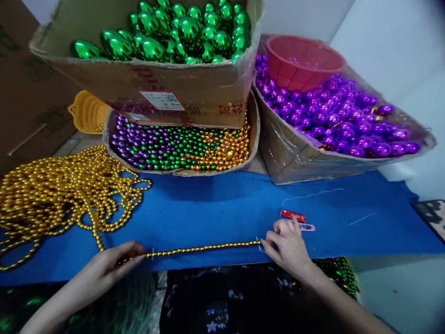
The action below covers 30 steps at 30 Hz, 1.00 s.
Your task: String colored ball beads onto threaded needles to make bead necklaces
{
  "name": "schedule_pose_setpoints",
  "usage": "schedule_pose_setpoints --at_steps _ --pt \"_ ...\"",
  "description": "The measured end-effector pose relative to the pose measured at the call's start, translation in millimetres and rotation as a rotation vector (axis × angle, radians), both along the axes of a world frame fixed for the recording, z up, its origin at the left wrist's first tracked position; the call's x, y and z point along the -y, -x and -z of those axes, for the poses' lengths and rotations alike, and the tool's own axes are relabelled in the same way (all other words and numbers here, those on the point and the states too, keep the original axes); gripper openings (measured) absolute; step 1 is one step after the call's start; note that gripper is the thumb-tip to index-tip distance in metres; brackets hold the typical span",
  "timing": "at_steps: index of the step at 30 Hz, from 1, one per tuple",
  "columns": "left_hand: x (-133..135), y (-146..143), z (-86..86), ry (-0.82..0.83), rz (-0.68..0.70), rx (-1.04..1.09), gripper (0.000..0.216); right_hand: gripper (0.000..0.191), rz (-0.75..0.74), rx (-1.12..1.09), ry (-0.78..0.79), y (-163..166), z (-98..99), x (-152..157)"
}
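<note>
A strand of gold beads (205, 248) runs nearly straight along the front of the blue-covered table (215, 204), between my hands. My left hand (113, 264) is closed around the strand, thumb and fingers together near a small pale mark. At the strand's right end, my right hand (287, 243) pinches the tip beside another white mark. Just beyond its curled fingers lie a small red piece (294, 215) with white thread around it and a flat pink object (308, 227), partly covered by the hand. From the left hand, the strand leads back to a large gold bead heap (52, 190).
An open carton of green ornaments (189, 35) sits above a box of purple, green and gold beads (174, 148). To the right stands a carton of purple beads (330, 116) with a red basket (306, 60). A yellow basket (88, 113) is behind left; a phone-like object (431, 213) lies far right.
</note>
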<state>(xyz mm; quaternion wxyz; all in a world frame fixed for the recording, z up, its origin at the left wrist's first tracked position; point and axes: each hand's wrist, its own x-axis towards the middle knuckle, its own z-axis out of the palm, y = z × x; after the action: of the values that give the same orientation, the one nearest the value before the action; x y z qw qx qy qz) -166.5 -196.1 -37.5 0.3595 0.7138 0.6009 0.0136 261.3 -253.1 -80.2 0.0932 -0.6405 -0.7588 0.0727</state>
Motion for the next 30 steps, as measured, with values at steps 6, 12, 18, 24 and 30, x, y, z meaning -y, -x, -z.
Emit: schedule_pose_setpoints --at_steps 6,12,18,24,30 --pt "3.4 11.7 20.1 0.189 0.04 0.07 0.029 0.024 0.007 0.01 0.034 2.5 6.5 3.1" --pt "0.5 15.0 36.3 0.165 0.051 0.074 0.028 0.024 0.0 0.038 0.057 0.0 13.0 1.4" --pt "6.5 6.9 22.2 0.06 0.043 0.075 0.024 0.019 -0.077 -0.004 0.031 -9.8 22.7 5.4" --pt "10.0 4.5 11.8 0.027 0.067 0.032 0.017 0.021 -0.174 0.06 -0.031 -17.5 39.7 7.0" --pt "9.1 4.4 13.2 0.033 0.06 0.031 0.017 0.022 -0.178 0.086 -0.05 -18.3 40.6 7.6"
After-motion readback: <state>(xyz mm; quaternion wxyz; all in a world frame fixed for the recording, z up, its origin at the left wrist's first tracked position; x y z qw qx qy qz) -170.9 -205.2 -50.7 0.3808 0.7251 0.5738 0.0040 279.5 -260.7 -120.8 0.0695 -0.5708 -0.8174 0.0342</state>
